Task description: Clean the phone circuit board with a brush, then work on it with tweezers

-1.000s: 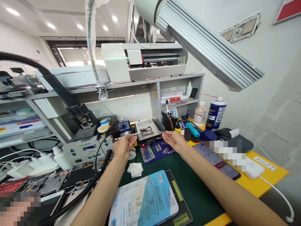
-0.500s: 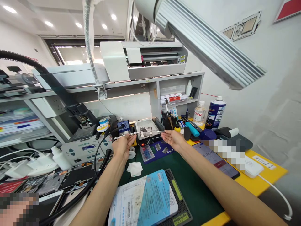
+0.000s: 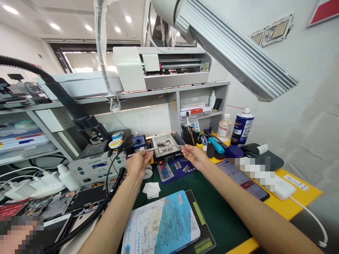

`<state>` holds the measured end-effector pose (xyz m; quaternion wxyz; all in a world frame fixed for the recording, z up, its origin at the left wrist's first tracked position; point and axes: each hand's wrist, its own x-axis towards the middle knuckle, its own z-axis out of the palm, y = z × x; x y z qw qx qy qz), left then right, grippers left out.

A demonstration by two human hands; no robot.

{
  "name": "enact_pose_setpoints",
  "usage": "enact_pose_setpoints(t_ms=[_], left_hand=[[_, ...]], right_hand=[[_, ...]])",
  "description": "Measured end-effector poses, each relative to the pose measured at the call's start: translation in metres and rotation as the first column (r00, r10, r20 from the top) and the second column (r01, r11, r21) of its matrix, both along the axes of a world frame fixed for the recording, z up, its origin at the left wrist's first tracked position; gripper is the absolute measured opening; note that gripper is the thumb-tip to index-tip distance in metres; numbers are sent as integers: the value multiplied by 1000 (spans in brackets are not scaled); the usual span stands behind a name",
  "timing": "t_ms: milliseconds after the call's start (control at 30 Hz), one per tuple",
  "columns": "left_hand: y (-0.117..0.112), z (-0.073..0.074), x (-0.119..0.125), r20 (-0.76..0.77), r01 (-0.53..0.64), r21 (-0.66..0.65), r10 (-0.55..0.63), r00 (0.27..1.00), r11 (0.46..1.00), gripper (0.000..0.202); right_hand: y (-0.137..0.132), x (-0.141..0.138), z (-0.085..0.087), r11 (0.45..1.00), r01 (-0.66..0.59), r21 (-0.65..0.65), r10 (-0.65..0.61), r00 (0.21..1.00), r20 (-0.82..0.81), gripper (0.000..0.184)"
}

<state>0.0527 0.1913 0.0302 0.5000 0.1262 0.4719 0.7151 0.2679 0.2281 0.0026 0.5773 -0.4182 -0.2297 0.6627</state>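
My left hand [image 3: 138, 163] is closed on a pair of slim silver tweezers [image 3: 149, 150] with holes along the shaft. Their tip reaches the left edge of a small circuit board [image 3: 164, 146] lying on the pale top of a heating plate [image 3: 166, 136]. From the right, my right hand [image 3: 195, 155] pinches a thin metal tool [image 3: 178, 145], apparently tweezers too, pointing at the board's right side. Whether either tip touches the board is too small to tell. A red light glows on the plate's black front [image 3: 168, 158].
A blue-and-white box [image 3: 164, 222] lies on a dark mat in front. Nearer the plate are a clear parts case [image 3: 165, 171] and white tissue [image 3: 152, 190]. A phone [image 3: 243, 181] and spray can [image 3: 242, 127] are right; a black cable [image 3: 107, 176] runs beside my left arm.
The right tool's tip has risen slightly and pulled a little to the right. The board's outline appears slightly higher in view. My left hand has hardly moved.
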Motion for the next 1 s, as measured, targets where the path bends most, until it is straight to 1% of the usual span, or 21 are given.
enact_pose_setpoints(t_ms=[300, 567, 800, 1000], left_hand=[[1, 0, 1, 34, 14, -10, -13, 999, 1000, 27], [2, -2, 1, 49, 18, -12, -18, 999, 1000, 27], [3, -3, 0, 61, 23, -11, -22, 998, 1000, 26], [4, -5, 1, 65, 33, -8, -32, 997, 999, 26]], right_hand=[[-2, -2, 4, 1000, -24, -8, 24, 999, -33, 8], [-4, -3, 4, 1000, -26, 4, 26, 999, -26, 12], [-4, -3, 6, 1000, -18, -4, 18, 1000, -10, 8], [-5, -2, 6, 1000, 3, -3, -3, 1000, -12, 8]])
